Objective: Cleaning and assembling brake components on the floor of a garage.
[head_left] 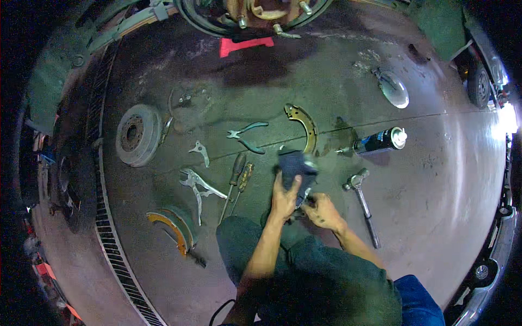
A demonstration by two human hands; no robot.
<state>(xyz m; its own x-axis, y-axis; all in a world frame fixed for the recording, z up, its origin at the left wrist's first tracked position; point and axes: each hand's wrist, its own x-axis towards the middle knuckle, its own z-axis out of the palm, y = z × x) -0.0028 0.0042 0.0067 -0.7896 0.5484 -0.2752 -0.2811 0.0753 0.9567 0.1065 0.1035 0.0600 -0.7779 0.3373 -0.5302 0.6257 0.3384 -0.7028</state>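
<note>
A dark blue-black cloth (pixel 293 164) is bunched above the floor, in front of my knees. My left hand (pixel 284 200) is closed round its near part, thumb and fingers on the fabric. Close by on the right, my right hand (pixel 325 212) has its fingers curled together at the cloth's lower edge. A small shiny bit shows between the two hands, too blurred to name. Just beyond the cloth lies a curved brake shoe (pixel 310 130), its near end partly covered by the cloth.
On the floor lie cutting pliers (pixel 248 145), locking pliers (pixel 198 187), two screwdrivers (pixel 237 169), a lever (pixel 201 152), more brake shoes (pixel 166 220) and a brake drum (pixel 122 136). Rightward are a ball-peen hammer (pixel 363 204), spray can (pixel 380 141) and round dish (pixel 396 89). A wheel hub (pixel 266 13) overhangs the far side.
</note>
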